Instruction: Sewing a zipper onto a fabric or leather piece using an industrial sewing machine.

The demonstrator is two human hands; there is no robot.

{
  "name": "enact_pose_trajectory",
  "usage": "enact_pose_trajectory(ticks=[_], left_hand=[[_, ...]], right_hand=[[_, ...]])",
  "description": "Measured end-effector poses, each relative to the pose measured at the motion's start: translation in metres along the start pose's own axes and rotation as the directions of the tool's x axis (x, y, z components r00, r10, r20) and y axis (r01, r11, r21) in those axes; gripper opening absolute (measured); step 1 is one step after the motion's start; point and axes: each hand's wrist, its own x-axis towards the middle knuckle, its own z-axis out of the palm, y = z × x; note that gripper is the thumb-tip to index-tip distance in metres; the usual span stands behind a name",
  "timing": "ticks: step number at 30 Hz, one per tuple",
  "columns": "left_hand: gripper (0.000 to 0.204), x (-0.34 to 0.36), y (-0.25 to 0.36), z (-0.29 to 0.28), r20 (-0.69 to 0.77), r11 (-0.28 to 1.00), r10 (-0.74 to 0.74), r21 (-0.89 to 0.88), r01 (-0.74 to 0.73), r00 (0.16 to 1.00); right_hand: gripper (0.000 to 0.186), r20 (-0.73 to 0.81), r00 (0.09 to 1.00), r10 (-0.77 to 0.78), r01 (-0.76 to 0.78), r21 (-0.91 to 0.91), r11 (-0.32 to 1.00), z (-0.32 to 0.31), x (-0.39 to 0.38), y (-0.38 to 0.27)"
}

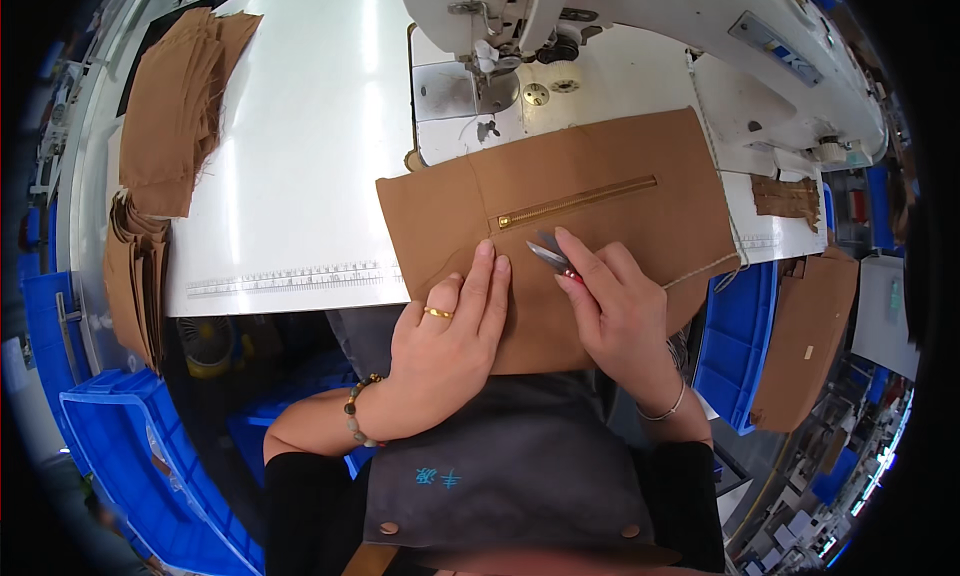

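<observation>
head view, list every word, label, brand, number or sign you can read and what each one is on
Dark grey apron: blue characters on the bib, not copied out here.
Sewing machine: plate with small print, too small to read.
White table: ruler strip along the near edge, numbers too small to read surely.
Brown fabric panel: no writing visible.

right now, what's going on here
A person's left hand rests its fingertips on a brown fabric panel with a gold-toothed zip. The right hand holds small metal snips with red handles just below the zip. The panel lies partly on a white tabletop, before a white sewing machine.
</observation>
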Motion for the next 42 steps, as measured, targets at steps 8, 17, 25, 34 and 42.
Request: enact_pose_trajectory(ticks=[8, 17, 25, 34, 42], left_hand=[[0.056, 0.004, -0.003, 0.000, 0.077, 1.000, 0.018, -0.026, -0.016, 0.997], [0.046, 0.004, -0.001, 0.008, 0.040, 1.000, -0.004, -0.023, 0.005, 0.999], [0.044, 0.003, -0.002, 0.010, 0.019, 1.000, -0.005, -0.020, 0.006, 1.000], [0.043, 0.002, 0.001, 0.012, 0.007, 1.000, -0.008, -0.010, 0.008, 1.000], [0.044, 0.002, 0.002, 0.012, 0.010, 1.000, -0.017, 0.000, 0.017, 1.000]], right_hand=[[0.043, 0.018, 0.999, 0.035, -0.034, -0.040, 0.999, 0.007, 0.001, 0.000], [0.042, 0.045, 0.996, 0.076, -0.071, -0.090, 0.993, 0.007, 0.006, -0.006], [0.040, 0.051, 0.992, 0.114, -0.110, -0.073, 0.991, 0.011, 0.005, -0.011], [0.042, -0.058, 0.996, 0.074, -0.081, -0.120, 0.989, 0.024, 0.002, -0.014], [0.017, -0.098, 0.984, 0.147, -0.147, 0.008, 0.989, 0.022, 0.008, -0.007]])
